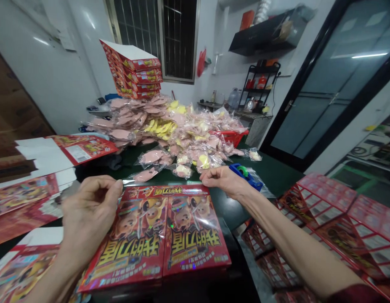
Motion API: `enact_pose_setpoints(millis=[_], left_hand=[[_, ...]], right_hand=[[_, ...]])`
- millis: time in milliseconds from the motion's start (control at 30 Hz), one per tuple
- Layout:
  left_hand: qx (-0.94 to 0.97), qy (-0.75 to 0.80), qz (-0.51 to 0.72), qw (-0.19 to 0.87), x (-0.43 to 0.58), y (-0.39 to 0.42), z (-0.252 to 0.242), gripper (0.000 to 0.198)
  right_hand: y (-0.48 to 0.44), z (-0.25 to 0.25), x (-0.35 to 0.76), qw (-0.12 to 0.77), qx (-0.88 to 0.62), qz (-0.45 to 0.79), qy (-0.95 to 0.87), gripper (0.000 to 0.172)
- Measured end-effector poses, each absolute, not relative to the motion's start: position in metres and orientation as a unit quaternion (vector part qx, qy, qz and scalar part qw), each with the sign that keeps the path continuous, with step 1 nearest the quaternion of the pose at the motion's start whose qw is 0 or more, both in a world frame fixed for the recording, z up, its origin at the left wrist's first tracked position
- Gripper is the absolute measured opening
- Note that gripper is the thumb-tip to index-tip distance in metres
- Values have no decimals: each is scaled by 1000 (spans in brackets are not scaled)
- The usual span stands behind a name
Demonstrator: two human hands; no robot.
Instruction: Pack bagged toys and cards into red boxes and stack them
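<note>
Two red printed boxes (165,235) lie side by side in front of me at the table's near edge, under shiny clear plastic film (157,183). The far edge of this film stretches between my hands. My left hand (92,206) pinches it at the boxes' far left corner, thumb against fingers. At the far right corner my right hand (218,179) is closed in a pinch on the film's other end. Just beyond the right hand stands a blue tape dispenser (245,174) with a green roll.
A heap of bagged pink and yellow pieces (169,126) covers the back of the dark green table (128,166). Beside it rises a stack of red boxes (134,75). Flat printed cartons (27,193) lie at left. Packed red boxes (327,227) are piled at right, below table height.
</note>
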State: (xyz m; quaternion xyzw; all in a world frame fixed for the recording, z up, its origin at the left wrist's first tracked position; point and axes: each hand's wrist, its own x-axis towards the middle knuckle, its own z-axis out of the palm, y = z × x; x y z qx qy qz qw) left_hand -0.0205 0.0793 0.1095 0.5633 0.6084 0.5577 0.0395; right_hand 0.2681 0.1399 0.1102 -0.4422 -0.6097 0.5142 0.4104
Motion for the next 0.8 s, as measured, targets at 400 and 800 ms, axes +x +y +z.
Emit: enact_pose_setpoints(millis=[400,800], left_hand=[[551,646,526,58,-16,81,115,21],[522,639,548,139,-14,81,118,16]], right_hand=[[144,102,264,404,-465,560,-554,15],[135,95,258,452,-475,574,-490,27]])
